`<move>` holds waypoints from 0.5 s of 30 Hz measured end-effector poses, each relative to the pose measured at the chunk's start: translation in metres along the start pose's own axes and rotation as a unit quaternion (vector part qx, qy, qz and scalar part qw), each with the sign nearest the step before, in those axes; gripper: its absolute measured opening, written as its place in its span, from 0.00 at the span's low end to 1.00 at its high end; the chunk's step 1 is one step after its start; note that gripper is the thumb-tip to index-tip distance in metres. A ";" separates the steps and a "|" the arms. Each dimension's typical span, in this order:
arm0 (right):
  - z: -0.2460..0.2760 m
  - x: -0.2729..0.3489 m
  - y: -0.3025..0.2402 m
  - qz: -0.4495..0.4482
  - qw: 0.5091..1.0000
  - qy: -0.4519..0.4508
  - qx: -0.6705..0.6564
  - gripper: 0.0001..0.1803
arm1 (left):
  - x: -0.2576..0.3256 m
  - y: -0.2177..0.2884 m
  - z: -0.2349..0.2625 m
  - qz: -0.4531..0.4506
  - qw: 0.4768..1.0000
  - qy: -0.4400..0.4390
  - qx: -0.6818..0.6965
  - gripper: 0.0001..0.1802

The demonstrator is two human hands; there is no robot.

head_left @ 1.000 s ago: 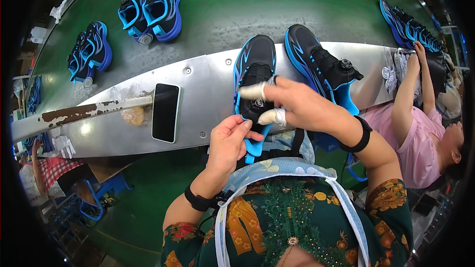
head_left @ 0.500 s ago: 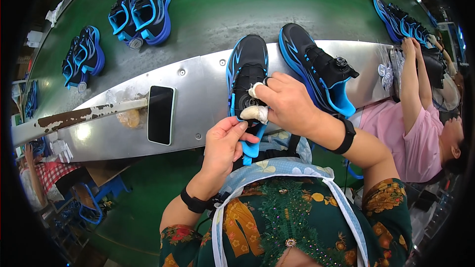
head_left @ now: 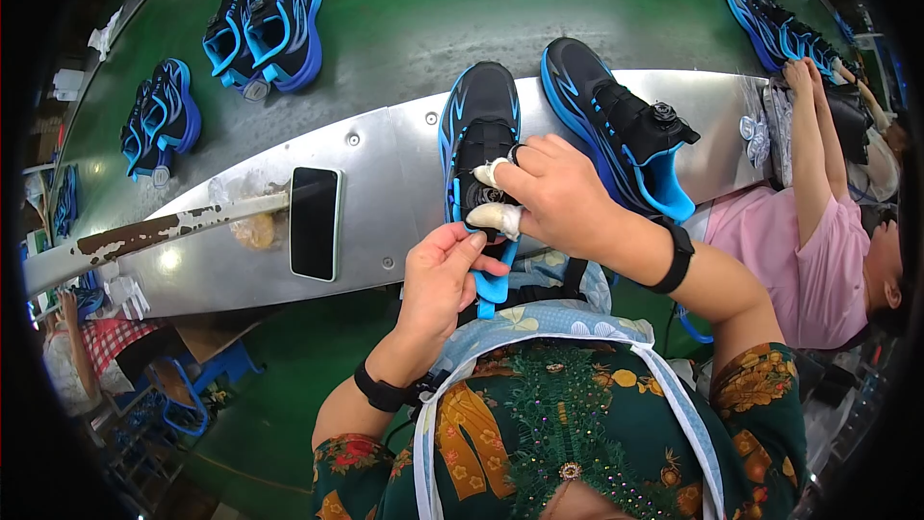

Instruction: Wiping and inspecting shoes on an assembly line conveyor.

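Black-and-blue shoe (head_left: 478,125) lies on the metal table (head_left: 385,159), toe toward 12 o'clock, heel opening toward the person at 6

Right hand (head_left: 553,195) rests on the shoe's upper around the dial closure; thumb and forefinger wear white finger covers (head_left: 496,218) and are pressed together on the dial or the tongue just under it, which of the two cannot be told

Left hand (head_left: 445,274) sits at 6 o'clock of the shoe, fingers curled, pinching the blue pull tab (head_left: 491,279) at the heel end

Second shoe of the same kind (head_left: 616,130) stands just beside, at 3 o'clock of the first, touching or nearly touching the right hand's back

Dark phone (head_left: 315,222) lies flat on the table at 9 o'clock, well apart from both hands

More pairs (head_left: 260,29) ride the green belt (head_left: 404,10) at 10 to 11 o'clock

Another person's arms (head_left: 813,149) in a pink top work at 3 o'clock, apart from these hands

Judgement on doing the step well: the left hand's pinch on the tab should keep the tongue taut and straight toward 6 so the right fingers can work the closure without the upper bunching. The covered fingertips likely give grip but dull the feel, so pressure should be even and squarely over the dial. Keep the sole flat on the table; the neighbouring shoe is close enough to be knocked by the right wrist
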State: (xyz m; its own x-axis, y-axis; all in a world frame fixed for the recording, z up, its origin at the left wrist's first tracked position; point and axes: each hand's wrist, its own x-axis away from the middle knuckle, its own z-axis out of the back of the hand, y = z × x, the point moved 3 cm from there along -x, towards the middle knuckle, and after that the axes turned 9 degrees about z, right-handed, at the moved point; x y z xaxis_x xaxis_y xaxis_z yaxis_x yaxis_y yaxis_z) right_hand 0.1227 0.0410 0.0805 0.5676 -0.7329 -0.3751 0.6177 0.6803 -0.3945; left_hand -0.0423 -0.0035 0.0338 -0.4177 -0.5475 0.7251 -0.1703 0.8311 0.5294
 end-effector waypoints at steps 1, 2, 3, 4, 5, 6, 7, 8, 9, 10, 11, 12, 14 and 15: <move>0.001 -0.001 0.002 0.001 1.000 0.000 0.001 0.22 | 0.001 0.002 0.000 0.014 1.000 -0.005 -0.010 0.09; 0.001 -0.002 0.005 -0.002 1.000 -0.003 -0.014 0.23 | -0.001 0.000 -0.001 0.014 1.000 -0.005 -0.010 0.09; 0.001 -0.004 0.007 -0.003 1.000 -0.007 -0.030 0.23 | -0.002 -0.003 0.000 0.000 1.000 0.011 -0.006 0.09; 0.007 -0.006 0.008 -0.030 0.984 -0.041 -0.174 0.25 | -0.003 -0.004 0.001 -0.013 1.000 0.027 -0.002 0.09; 0.007 -0.005 0.009 -0.028 0.983 -0.042 -0.175 0.25 | -0.004 -0.003 0.000 -0.014 0.999 0.029 -0.001 0.09; 0.006 0.000 0.010 -0.013 0.991 -0.051 -0.120 0.25 | -0.005 -0.002 -0.004 -0.012 1.000 0.025 -0.005 0.09; 0.004 0.004 0.009 0.003 0.996 -0.060 -0.065 0.25 | -0.005 -0.001 -0.006 -0.010 1.000 0.021 -0.010 0.09; 0.001 0.006 0.003 0.019 0.999 -0.020 -0.025 0.24 | -0.003 0.000 -0.004 0.007 0.999 0.027 -0.018 0.09; 0.000 0.007 0.005 0.019 0.999 -0.020 -0.023 0.24 | -0.003 0.000 -0.004 0.006 0.999 0.026 -0.019 0.09; 0.001 0.007 0.007 0.023 1.000 -0.008 -0.014 0.23 | -0.004 0.000 -0.004 0.007 1.000 0.023 -0.016 0.09; 0.003 0.006 0.009 0.027 1.000 0.005 -0.005 0.22 | -0.004 -0.001 -0.005 0.009 1.000 0.020 -0.013 0.09; 0.005 0.005 0.012 0.003 0.999 -0.015 -0.034 0.20 | -0.005 -0.002 -0.004 0.009 1.000 0.020 -0.013 0.09; 0.000 0.011 0.020 -0.012 0.993 -0.026 -0.112 0.19 | -0.009 -0.006 -0.004 -0.001 1.000 0.020 -0.003 0.09; -0.003 0.013 0.022 -0.026 0.980 -0.039 -0.191 0.19 | -0.009 -0.007 -0.005 -0.002 1.000 0.021 -0.003 0.09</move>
State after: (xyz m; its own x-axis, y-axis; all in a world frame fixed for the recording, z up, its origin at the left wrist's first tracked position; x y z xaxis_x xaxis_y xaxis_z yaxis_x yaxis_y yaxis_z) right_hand 0.1419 0.0466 0.0648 0.5897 -0.7549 -0.2871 0.4064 0.5845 -0.7022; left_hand -0.0324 -0.0049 0.0254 -0.3792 -0.5542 0.7410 -0.1668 0.8286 0.5344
